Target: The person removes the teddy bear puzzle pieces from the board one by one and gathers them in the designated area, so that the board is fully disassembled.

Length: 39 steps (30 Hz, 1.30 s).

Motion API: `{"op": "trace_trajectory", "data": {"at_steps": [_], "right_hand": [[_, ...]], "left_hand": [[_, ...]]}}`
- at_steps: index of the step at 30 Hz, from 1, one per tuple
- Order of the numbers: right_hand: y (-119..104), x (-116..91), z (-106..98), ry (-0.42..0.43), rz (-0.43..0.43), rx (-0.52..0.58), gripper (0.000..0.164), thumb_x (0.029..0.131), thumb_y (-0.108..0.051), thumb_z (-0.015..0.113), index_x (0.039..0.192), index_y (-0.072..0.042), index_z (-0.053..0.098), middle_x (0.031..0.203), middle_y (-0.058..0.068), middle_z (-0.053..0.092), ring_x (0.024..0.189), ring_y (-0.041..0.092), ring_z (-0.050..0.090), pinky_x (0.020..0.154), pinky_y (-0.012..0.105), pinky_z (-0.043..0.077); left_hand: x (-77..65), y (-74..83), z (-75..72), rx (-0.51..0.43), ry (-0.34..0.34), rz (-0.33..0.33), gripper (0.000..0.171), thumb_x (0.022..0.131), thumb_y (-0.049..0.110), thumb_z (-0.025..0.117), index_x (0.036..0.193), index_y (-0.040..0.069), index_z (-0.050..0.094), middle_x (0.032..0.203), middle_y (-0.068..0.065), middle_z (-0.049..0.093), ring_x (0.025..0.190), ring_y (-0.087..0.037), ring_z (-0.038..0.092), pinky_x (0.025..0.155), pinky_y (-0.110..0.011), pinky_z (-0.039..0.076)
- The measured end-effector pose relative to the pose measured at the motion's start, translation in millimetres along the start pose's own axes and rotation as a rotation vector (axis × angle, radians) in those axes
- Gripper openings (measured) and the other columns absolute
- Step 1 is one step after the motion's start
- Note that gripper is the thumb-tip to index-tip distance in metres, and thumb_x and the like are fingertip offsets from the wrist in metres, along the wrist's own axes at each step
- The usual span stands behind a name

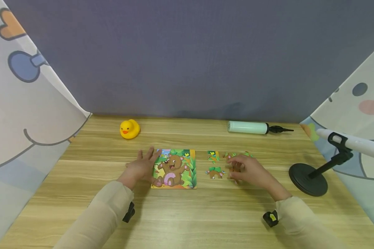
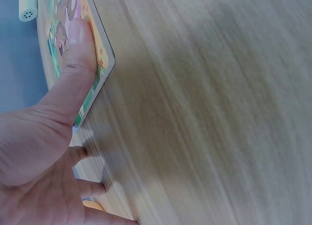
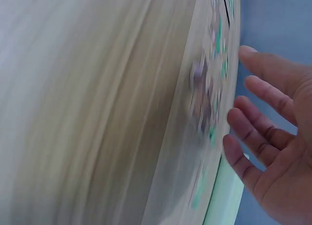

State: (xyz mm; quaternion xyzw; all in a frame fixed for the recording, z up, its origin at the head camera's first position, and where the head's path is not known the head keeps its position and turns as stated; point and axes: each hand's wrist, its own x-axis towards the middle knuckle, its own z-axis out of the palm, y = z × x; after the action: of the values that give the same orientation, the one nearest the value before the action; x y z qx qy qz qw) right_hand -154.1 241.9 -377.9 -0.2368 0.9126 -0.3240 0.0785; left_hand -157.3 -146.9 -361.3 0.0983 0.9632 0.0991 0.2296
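Over pieces (image 1: 228,155) — right fingers (image 3: 251,137) curved

Square brown-bear picture board (image 1: 174,170), lying flat, loose puzzle pieces (image 1: 215,172) to its right

left arm (image 1: 96,211): sleeved, slanting inward | left hand (image 1: 139,168): nearer the table's (image 1: 187,221) left edge, fingers spread, fingertips down on the surface, thumb stretched out | right arm (image 1: 303,221): sleeved, slanting inward | right hand (image 1: 250,170): nearer the right edge, fingers loosely bent
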Motion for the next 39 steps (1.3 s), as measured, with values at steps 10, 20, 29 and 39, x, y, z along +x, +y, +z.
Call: {"op": "trace_trajectory", "data": {"at_steps": [10, 20, 29, 39], "right_hand": [[-32.0, 29.3, 36.7, 0.012, -0.033, 0.099, 0.036, 0.091, -0.022, 0.079, 0.122, -0.006, 0.070, 0.106, 0.006, 0.066, 0.094, 0.022, 0.059, 0.075, 0.033, 0.053], [-70.1, 48.7, 65.1, -0.042, -0.040, 0.118, 0.036, 0.089, -0.022, 0.080, 0.121, -0.006, 0.071, 0.104, 0.005, 0.062, 0.084, 0.017, 0.056, 0.076, 0.035, 0.050], [-96.3, 62.1, 86.1, -0.056, -0.018, -0.053, 0.037, 0.087, -0.032, 0.083, 0.118, -0.015, 0.075, 0.101, 0.000, 0.060, 0.074, 0.011, 0.051, 0.064, 0.028, 0.047], [-111.9, 66.8, 100.1, -0.043, -0.035, -0.276, 0.044, 0.081, -0.040, 0.086, 0.114, -0.011, 0.078, 0.105, 0.003, 0.063, 0.082, 0.013, 0.058, 0.062, 0.025, 0.047]], "left_hand": [[1.1, -1.8, 2.1, 0.004, 0.006, 0.007, 0.127, 0.068, 0.047, 0.091, 0.163, 0.009, 0.016, 0.167, -0.025, 0.004, 0.146, -0.061, 0.006, 0.089, -0.087, 0.032], [1.5, -0.7, 2.2, 0.011, 0.007, -0.005, 0.128, 0.067, 0.047, 0.092, 0.163, 0.010, 0.016, 0.168, -0.024, 0.005, 0.146, -0.061, 0.005, 0.089, -0.088, 0.031], [0.0, 0.5, 1.1, 0.017, 0.013, -0.005, 0.126, 0.067, 0.047, 0.091, 0.163, 0.009, 0.018, 0.167, -0.024, 0.006, 0.147, -0.061, 0.006, 0.089, -0.087, 0.031], [-0.4, 1.4, 0.5, 0.022, 0.005, -0.013, 0.126, 0.068, 0.049, 0.091, 0.163, 0.010, 0.017, 0.168, -0.024, 0.006, 0.147, -0.060, 0.006, 0.089, -0.087, 0.032]]}}
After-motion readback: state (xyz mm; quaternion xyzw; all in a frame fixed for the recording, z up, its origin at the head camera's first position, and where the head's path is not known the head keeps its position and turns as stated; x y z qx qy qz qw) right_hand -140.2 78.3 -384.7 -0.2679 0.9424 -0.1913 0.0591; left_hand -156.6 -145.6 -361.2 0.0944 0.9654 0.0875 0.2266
